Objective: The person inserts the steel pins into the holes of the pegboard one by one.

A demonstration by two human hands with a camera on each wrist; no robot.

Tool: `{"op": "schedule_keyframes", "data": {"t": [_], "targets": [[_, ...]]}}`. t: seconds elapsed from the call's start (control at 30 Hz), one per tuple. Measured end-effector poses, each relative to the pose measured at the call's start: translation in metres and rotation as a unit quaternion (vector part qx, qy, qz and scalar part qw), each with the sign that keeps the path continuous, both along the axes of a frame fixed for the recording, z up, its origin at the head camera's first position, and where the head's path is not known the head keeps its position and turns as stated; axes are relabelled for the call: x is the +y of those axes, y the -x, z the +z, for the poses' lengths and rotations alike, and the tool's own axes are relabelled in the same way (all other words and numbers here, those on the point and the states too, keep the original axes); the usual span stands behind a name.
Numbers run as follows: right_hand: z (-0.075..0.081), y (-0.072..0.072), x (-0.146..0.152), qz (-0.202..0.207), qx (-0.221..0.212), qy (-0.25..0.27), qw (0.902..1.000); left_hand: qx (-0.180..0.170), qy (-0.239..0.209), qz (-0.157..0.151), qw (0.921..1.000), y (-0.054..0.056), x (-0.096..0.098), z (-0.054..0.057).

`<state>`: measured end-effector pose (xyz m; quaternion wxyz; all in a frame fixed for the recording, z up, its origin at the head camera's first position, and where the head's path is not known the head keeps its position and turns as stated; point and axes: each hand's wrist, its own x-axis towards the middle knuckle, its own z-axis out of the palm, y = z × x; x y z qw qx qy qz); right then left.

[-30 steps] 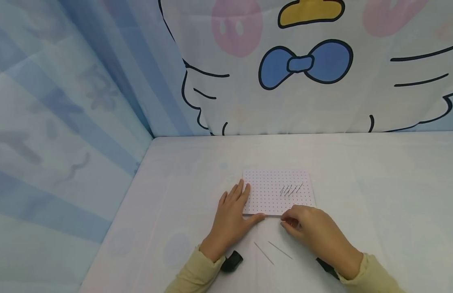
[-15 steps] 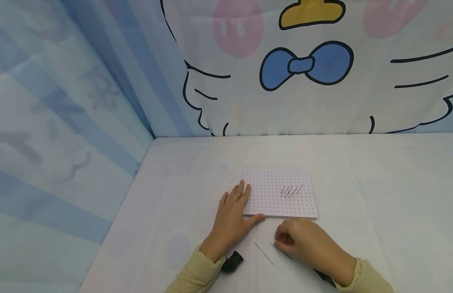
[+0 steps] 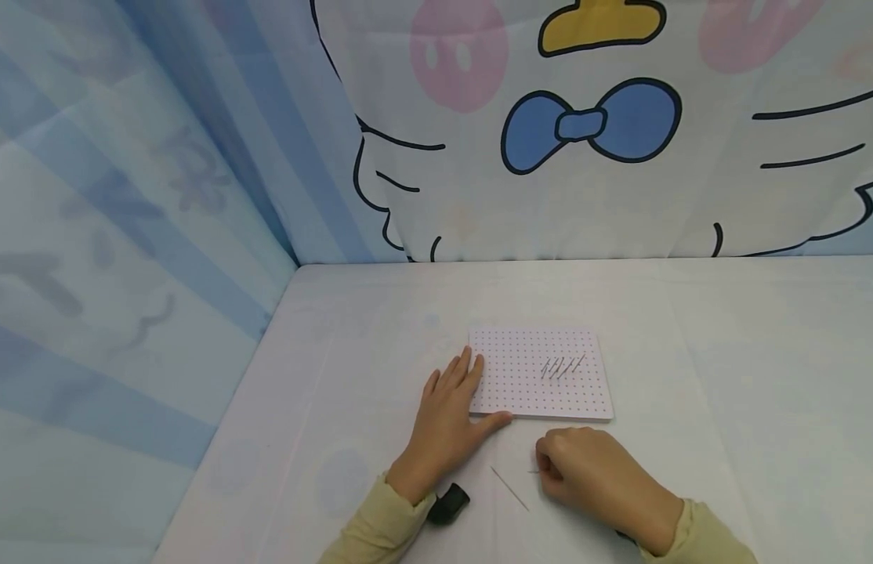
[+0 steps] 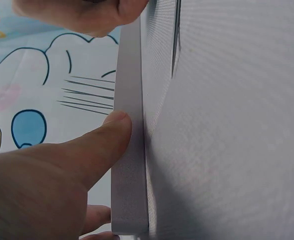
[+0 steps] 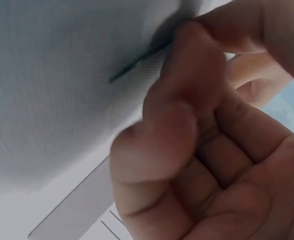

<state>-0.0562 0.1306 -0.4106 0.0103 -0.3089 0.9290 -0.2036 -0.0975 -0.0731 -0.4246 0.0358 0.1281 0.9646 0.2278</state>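
Observation:
A pale pegboard (image 3: 507,376) dotted with rows of small holes lies on the table. My left hand (image 3: 443,419) rests at its left side with fingers spread, and the left thumb (image 4: 109,135) presses against the front edge. Several thin metal rods (image 4: 89,93) stand in the board's right half. Just in front of the board, my right hand (image 3: 595,482) pinches another thin rod (image 5: 137,65) between thumb and fingertips, low over the tabletop. Only a short end of that rod shows in the head view. One loose rod (image 3: 510,489) lies between the hands.
A white cloth covers the table (image 3: 747,376). Printed fabric (image 3: 592,204) with a cartoon figure hangs behind it, and blue patterned fabric (image 3: 126,274) borders the left side. A black wrist device (image 3: 448,505) sits beside the left sleeve.
My right hand has come back from the board's front edge to the table and taken hold of one of the two loose rods. The left hand has stayed in place.

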Motion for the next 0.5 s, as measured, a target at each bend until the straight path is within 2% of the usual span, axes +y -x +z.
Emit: {"op": "schedule_keyframes", "data": {"t": [0.17, 0.37, 0.5], "targets": [[-0.0032, -0.0002, -0.0024, 0.015, 0.048, -0.019, 0.9986, 0.007, 0.013, -0.002, 0.9999, 0.0005, 0.0008, -0.0007], [-0.006, -0.0013, -0.0058, 0.035, 0.133, -0.07, 0.9881, 0.015, 0.017, -0.004, 0.9997, 0.0, 0.0006, -0.0002], [-0.0059, -0.0024, -0.0051, 0.034, 0.142, -0.076, 0.9863, 0.013, 0.012, -0.005, 0.9998, -0.0007, 0.0005, 0.0015]]}}
